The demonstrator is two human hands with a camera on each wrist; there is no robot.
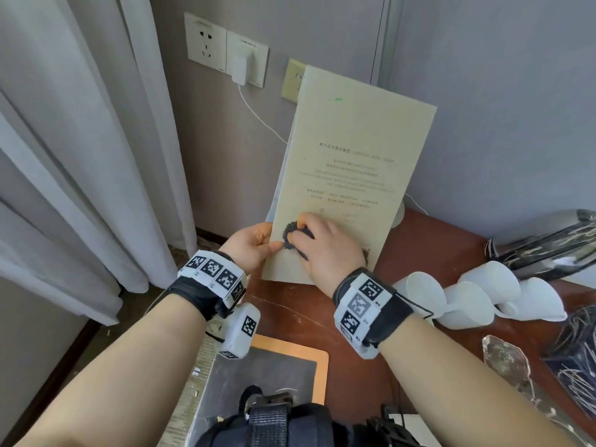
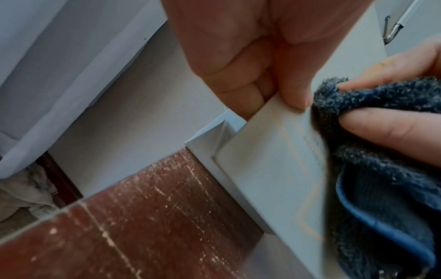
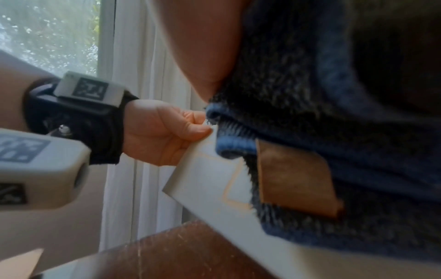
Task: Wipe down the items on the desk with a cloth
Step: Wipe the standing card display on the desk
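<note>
Left hand [image 1: 250,245] pinching card [image 1: 351,162] at lower left edge, held upright over desk [image 1: 435,243]. Right hand [image 1: 325,250] just beside, clutching dark cloth [image 1: 295,235] against card face. 4 mugs [image 1: 477,298] right of right hand.

Both forearms reach forward, a marker band on each wrist. The left hand [image 1: 250,245] pinches the card's [image 1: 351,162] lower left edge, thumb on its face; the right hand [image 1: 325,246] presses a bunched cloth [image 1: 292,235] against it.
</note>
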